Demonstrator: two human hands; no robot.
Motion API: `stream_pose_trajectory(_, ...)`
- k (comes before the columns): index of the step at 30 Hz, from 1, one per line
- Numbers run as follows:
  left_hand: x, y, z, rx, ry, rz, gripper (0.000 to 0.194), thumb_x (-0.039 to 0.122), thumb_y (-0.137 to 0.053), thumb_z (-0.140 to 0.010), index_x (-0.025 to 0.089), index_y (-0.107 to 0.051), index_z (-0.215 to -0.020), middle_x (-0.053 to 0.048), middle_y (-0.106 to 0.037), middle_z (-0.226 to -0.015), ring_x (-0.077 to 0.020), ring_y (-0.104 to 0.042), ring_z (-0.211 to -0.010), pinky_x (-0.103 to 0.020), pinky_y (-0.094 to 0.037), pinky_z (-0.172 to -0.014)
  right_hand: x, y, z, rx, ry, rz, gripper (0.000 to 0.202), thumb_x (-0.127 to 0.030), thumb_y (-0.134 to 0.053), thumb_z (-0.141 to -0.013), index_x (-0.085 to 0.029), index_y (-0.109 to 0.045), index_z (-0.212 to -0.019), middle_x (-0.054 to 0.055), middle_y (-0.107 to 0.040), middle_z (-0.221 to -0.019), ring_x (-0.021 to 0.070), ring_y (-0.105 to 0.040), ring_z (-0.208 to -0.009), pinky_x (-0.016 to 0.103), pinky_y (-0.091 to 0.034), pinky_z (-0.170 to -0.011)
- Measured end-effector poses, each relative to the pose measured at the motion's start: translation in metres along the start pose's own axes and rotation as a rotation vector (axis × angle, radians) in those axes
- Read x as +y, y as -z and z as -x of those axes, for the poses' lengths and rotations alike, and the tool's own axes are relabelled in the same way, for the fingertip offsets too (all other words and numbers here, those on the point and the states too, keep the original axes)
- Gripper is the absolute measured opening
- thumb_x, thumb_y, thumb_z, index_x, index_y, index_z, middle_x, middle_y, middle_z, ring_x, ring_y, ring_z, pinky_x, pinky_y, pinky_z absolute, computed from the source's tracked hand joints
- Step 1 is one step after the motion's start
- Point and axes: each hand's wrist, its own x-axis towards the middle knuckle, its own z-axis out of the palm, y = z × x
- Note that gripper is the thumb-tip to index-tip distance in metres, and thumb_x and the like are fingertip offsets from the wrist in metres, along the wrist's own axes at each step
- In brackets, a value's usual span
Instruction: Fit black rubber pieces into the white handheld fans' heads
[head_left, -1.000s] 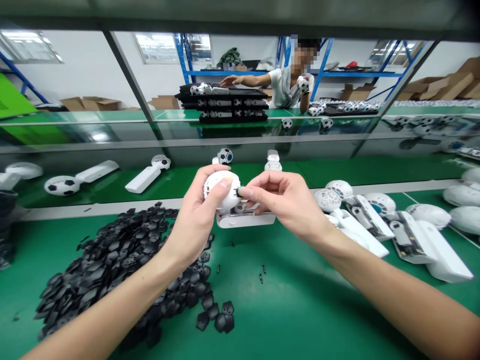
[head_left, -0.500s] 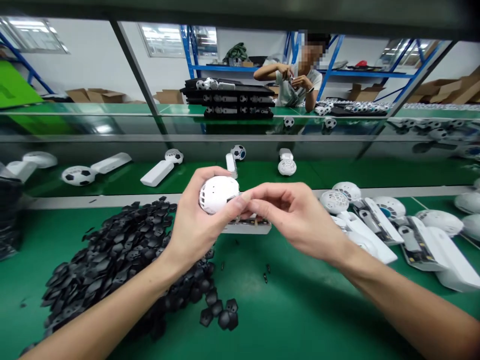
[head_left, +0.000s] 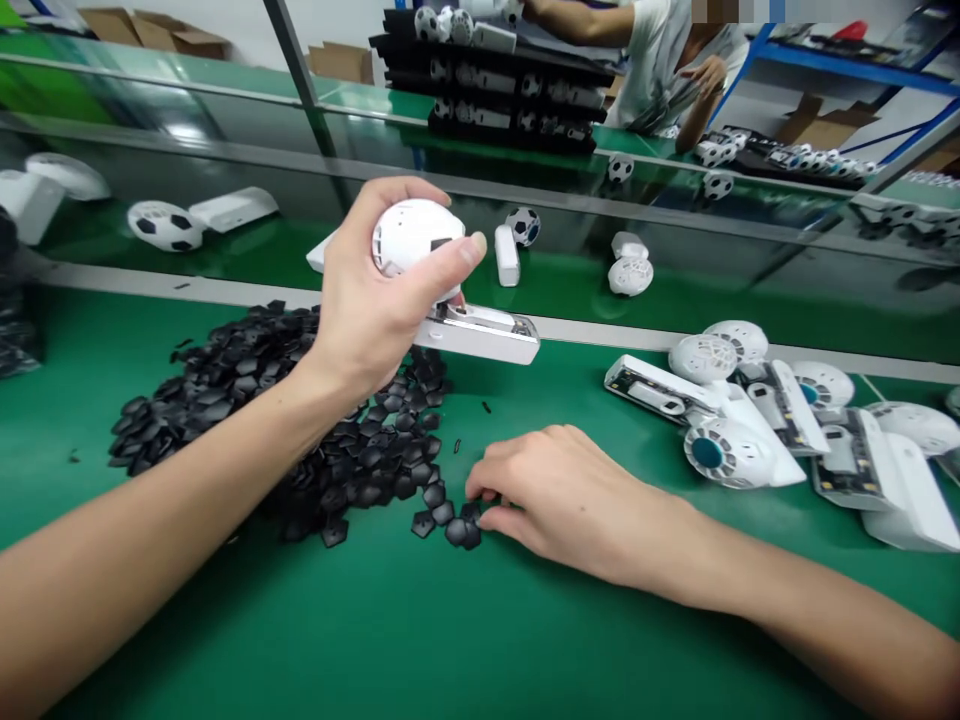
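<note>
My left hand (head_left: 375,270) is closed around a white rounded ball-shaped housing (head_left: 414,232), holding it above the bench. Joined to this housing is a long white case (head_left: 484,338) whose open top shows inner parts. My right hand (head_left: 559,495) is low over the bench, palm down, fingers bent and thumb apart from them. Its fingertips are at a few loose black pentagon pieces (head_left: 456,528); whether they touch one is hard to tell. Left of it spreads a big heap of black pentagon pieces (head_left: 247,390).
White housings and opened cases (head_left: 739,450) are piled on the right. A ledge behind carries a soccer-ball-patterned unit (head_left: 161,226) and similar white units (head_left: 631,275). Beyond the divider, a co-worker (head_left: 660,60) sits near stacked black trays (head_left: 510,95).
My right hand has left the white housing and come down to the loose black pentagon pieces. My left hand still holds the housing, and the view has tilted down.
</note>
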Motion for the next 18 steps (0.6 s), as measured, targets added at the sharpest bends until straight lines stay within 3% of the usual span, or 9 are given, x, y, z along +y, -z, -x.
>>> stream_pose_trajectory(4, -0.001, 0.002, 0.002, 0.002, -0.014, -0.062, 0.042, 0.037, -0.098, -0.077, 0.024, -0.068, -0.104, 0.001, -0.067, -0.089, -0.0154, -0.067, -0.067, -0.031, -0.058, -0.058, -0.002, 0.001, -0.002, -0.079, 0.022, 0.070, 0.005, -0.024, -0.074, -0.105, -0.021, -0.076, -0.108, 0.002, -0.077, -0.106, 0.0201, -0.071, -0.086, 0.034, -0.023, -0.060)
stream_pose_trajectory(9, -0.001, 0.002, 0.007, 0.012, 0.065, -0.186, 0.050, 0.048, -0.098, -0.079, 0.023, -0.070, -0.112, -0.003, -0.071, -0.103, -0.0205, -0.069, -0.088, -0.031, -0.057, -0.071, -0.004, 0.005, -0.004, -0.130, 0.074, 0.079, 0.006, -0.024, -0.070, -0.108, -0.020, -0.076, -0.109, 0.003, -0.075, -0.110, 0.0208, -0.071, -0.095, 0.035, -0.024, -0.060)
stream_pose_trajectory(18, -0.005, 0.000, 0.010, -0.015, 0.116, -0.184, 0.055, 0.052, -0.099, -0.074, 0.023, -0.073, -0.113, -0.005, -0.069, -0.100, -0.0234, -0.069, -0.084, -0.032, -0.051, -0.068, 0.008, 0.004, -0.009, -0.075, 0.069, -0.135, 0.010, -0.013, -0.078, -0.100, -0.018, -0.072, -0.094, 0.002, -0.079, -0.100, 0.0180, -0.073, -0.085, 0.029, -0.038, -0.066)
